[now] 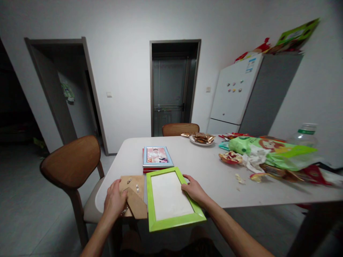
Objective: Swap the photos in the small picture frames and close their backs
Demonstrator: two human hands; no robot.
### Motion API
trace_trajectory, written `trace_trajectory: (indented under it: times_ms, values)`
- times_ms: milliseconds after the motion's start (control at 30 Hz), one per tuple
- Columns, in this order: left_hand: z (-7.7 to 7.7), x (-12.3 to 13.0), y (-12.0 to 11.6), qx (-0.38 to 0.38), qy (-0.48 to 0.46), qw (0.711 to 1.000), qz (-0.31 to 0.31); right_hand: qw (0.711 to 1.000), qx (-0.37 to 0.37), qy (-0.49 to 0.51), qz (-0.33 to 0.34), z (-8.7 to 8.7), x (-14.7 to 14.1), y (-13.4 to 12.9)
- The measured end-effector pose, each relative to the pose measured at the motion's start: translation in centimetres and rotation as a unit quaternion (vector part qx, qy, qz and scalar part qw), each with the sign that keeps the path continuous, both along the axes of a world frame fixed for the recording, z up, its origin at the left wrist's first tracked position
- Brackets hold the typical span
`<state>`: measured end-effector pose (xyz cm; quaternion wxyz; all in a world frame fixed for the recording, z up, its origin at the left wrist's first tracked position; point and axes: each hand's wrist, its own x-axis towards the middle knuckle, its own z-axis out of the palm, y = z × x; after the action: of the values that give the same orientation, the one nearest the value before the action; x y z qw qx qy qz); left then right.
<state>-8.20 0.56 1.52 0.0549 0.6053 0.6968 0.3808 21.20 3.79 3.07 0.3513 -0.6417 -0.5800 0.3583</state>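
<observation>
My right hand (195, 191) grips the right side of a lime-green picture frame (150, 203), thumb on its face. A blank white sheet (170, 194) shows within the frame, which is tilted at the table's near edge. On the left, my left hand (114, 200) is closed around the left edge of a brown backing board (140, 181). The board carries small metal clips (137, 188) and a fold-out stand (136, 203). Just beyond both lies a light-blue picture frame (145, 157) with a pink picture, stacked on something red.
A plate (201, 143) of wrapped snacks sits at the table's far side. To the right are a green plastic bag (270, 150), an opened pomegranate (230, 157), crumpled tissue and a clear bottle (304, 137). Wooden chairs stand left (72, 164) and behind (180, 129).
</observation>
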Motion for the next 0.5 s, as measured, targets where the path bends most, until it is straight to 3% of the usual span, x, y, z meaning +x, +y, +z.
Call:
trace_trajectory:
  times_ms: [133, 267, 367, 500]
  values:
    - [0.8, 6.9, -2.0, 0.028, -0.033, 0.985, -0.165, 0.96, -0.052, 0.272, 0.048, 2.6, -0.9, -1.4]
    - [2.5, 13.0, -3.5, 0.042, -0.033, 0.959, -0.279, 0.936, -0.029, 0.342, 0.079, 4.4, -1.6, -2.1]
    - [3.9, 14.6, -3.8, 0.072, 0.004, 0.952, -0.299, 0.933, -0.021, 0.351, 0.08, 4.7, -1.7, -1.9]
    - [5.0, 14.6, -4.2, 0.088, 0.041, 0.934, -0.343, 0.931, -0.022, 0.359, 0.054, 4.8, -2.0, -1.6]
